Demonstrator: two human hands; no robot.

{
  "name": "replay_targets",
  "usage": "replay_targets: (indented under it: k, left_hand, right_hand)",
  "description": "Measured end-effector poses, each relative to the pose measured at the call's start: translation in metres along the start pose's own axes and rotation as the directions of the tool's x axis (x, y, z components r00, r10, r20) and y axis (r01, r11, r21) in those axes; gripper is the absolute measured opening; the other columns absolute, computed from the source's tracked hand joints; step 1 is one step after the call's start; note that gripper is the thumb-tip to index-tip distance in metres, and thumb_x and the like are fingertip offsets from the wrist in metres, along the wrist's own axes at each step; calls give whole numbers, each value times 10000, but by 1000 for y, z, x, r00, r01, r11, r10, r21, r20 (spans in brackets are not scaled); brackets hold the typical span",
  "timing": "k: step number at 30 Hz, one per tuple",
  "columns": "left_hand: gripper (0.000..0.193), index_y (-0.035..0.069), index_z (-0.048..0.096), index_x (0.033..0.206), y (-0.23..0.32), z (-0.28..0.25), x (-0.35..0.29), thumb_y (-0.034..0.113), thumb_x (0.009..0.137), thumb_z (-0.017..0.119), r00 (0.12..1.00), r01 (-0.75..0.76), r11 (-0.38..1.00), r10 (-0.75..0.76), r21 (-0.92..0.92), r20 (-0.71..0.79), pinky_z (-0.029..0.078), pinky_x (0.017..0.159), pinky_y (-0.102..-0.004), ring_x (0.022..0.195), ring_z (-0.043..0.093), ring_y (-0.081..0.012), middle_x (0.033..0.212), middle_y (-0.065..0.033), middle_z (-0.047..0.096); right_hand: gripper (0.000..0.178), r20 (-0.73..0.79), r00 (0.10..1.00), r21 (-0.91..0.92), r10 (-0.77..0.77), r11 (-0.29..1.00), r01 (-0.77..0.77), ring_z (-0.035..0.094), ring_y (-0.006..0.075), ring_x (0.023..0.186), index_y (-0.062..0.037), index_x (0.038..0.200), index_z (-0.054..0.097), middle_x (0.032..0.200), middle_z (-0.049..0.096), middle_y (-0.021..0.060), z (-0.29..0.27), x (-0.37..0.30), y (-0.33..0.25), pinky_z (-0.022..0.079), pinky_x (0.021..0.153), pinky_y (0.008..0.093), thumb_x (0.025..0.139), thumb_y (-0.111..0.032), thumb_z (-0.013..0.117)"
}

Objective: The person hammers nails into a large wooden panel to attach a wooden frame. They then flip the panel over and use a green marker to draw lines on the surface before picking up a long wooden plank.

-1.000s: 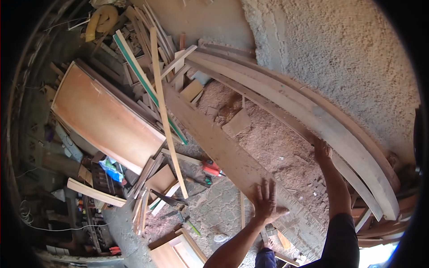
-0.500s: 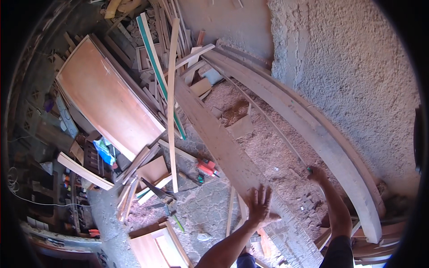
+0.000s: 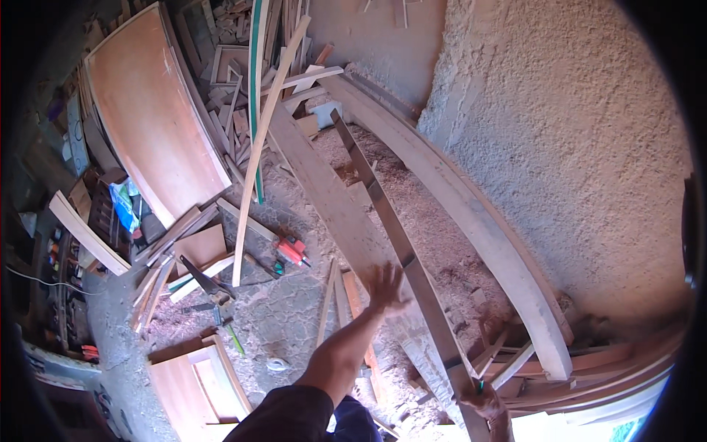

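A long, narrow dark strip, flat-faced with lighter and darker bands, runs from beside the right forearm toward the far wood pile. My right hand is closed around its near end; a small green thing shows at that hand, too small to name. My left hand lies with fingers spread over the wide wooden board, left of the strip. Whether the palm presses on the board, I cannot tell. The board slants under the strip, its near end pale and rough.
A thick beam lies along the rough wall at right. On the floor at left are a handsaw, a red power tool, a wooden frame and a large panel. Shavings cover the ground between board and beam.
The strip has turned from its thin edge to its broad face and shifted left over the board. My right hand has come nearer to me; the view has shifted, with my left hand still spread.
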State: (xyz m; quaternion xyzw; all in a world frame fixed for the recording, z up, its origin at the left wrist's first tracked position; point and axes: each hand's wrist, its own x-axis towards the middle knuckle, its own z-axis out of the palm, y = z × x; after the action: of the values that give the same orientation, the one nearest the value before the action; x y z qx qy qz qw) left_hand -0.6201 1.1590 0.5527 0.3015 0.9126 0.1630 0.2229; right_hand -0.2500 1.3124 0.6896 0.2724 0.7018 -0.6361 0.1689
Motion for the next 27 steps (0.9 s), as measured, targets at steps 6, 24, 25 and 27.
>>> replay_targets:
  k: [6, 24, 25, 27]
  left_hand:
    - [925, 141, 159, 1585, 30, -40, -55, 635, 918, 568, 980, 165, -497, 183, -852, 83, 278, 1153, -584, 1353, 411, -313, 1468, -194, 418]
    - [543, 39, 474, 1238, -83, -100, -390, 88, 753, 712, 930, -281, 103, -218, -954, -297, 467, 744, -332, 866, 551, -158, 963, -45, 542]
    - [488, 44, 477, 1169, -98, -94, -405, 95, 745, 713, 913, -283, 165, -256, -945, -318, 455, 730, -328, 858, 537, -156, 958, -45, 536]
    - [363, 56, 492, 1014, -130, -68, -435, 103, 727, 710, 903, -209, 224, -329, -952, -276, 417, 694, -324, 838, 483, -151, 910, -36, 516]
  right_hand:
    - [715, -287, 836, -895, -468, 441, -60, 627, 329, 833, -151, 1507, 433, 929, 678, 165, 101, -112, 43, 524, 756, 452, 816, -135, 615]
    - [670, 66, 767, -810, -639, 414, 415, 616, 382, 1148, -14, 1417, 506, 1381, 586, 184, 211, -204, 125, 504, 971, 450, 760, -87, 614]
    - [673, 99, 809, -817, -580, 417, 399, 617, 381, 1148, -19, 1420, 502, 1380, 587, 184, 215, -204, 105, 504, 972, 451, 761, -92, 619]
    - [680, 199, 853, -829, -483, 381, 409, 617, 380, 1148, -28, 1426, 496, 1378, 588, 184, 224, -200, 71, 503, 972, 453, 763, -100, 628]
